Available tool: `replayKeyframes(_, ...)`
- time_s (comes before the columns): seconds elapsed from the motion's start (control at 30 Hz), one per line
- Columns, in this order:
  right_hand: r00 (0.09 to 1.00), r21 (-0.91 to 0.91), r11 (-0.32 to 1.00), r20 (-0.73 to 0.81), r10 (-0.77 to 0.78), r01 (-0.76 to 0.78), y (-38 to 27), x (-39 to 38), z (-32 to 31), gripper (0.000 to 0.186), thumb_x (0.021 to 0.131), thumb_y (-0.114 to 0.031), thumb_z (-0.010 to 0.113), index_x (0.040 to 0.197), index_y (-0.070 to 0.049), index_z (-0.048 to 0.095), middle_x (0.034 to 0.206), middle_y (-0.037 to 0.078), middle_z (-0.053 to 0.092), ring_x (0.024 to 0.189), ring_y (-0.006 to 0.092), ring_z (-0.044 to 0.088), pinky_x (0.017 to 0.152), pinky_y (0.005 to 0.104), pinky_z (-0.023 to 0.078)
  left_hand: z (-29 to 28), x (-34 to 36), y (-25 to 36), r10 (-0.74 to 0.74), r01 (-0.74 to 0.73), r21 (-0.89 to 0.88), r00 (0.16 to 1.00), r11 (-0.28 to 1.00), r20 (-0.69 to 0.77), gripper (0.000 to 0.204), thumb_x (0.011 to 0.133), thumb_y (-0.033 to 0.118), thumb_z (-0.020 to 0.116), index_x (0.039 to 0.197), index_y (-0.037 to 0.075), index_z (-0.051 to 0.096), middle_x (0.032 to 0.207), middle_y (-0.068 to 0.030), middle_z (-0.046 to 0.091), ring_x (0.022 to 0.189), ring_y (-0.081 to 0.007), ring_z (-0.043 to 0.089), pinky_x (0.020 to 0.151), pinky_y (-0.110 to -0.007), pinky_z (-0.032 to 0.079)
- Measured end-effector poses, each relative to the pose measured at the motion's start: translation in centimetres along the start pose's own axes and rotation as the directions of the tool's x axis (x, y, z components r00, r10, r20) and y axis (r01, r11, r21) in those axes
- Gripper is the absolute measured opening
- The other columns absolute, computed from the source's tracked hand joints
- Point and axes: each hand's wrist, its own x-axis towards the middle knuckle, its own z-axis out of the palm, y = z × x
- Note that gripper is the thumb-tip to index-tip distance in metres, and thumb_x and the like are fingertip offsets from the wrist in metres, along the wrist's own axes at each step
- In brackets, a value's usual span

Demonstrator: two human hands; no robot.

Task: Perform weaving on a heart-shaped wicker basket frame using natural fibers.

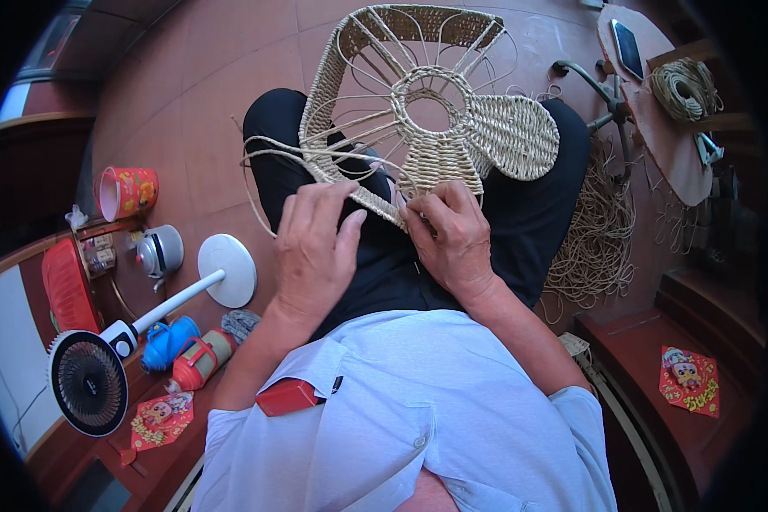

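Observation:
A flower-shaped woven straw piece lies over my knees, with a ring at its middle. Two of its petals are filled with tight weave; elsewhere bare straw-wrapped spokes and thin loops run out to a braided outer band. My left hand is closed at the near part of this band, fingertips on it and thumb below. Close beside it, my right hand pinches the woven piece where the band meets the lower petal. What lies between those fingertips is hidden. Loose straw cords stick out to the left of the band.
A tangled heap of straw cord lies on the floor at right, near a coil of cord and a phone. At left stand a white fan, a kettle, a red bucket and flasks.

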Motion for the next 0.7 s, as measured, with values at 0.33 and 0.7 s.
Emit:
replayKeyframes(0.33,0.983,-0.119,0.981,0.126,-0.136,0.151,-0.9,-1.0,-1.6,0.022,0.094,-0.012,0.080,0.115,-0.007,0.076,0.105,0.009,0.066,0.097,0.0282,0.063,0.085,0.0419,0.052,3.8,2.0,1.4,-0.393,0.642,-0.607,0.767,0.469,0.507,0.017,0.107,0.003,0.062,0.118,-0.002,0.050,0.117,-0.0191,0.072,0.056,-0.0101,0.064,0.042,-0.023,0.048)
replayKeyframes(0.7,0.980,-0.081,0.997,0.198,0.022,-0.006,-1.9,-0.8,-1.0,0.025,0.094,-0.007,0.075,0.117,-0.010,0.068,0.097,0.008,0.074,0.088,0.0304,0.067,0.079,0.0455,0.051,2.9,3.2,0.6,-0.313,0.674,-0.637,0.738,0.374,0.597,0.035,0.108,0.002,0.055,0.140,-0.008,0.044,0.133,-0.0257,0.067,0.060,-0.0133,0.069,0.044,-0.024,0.054)
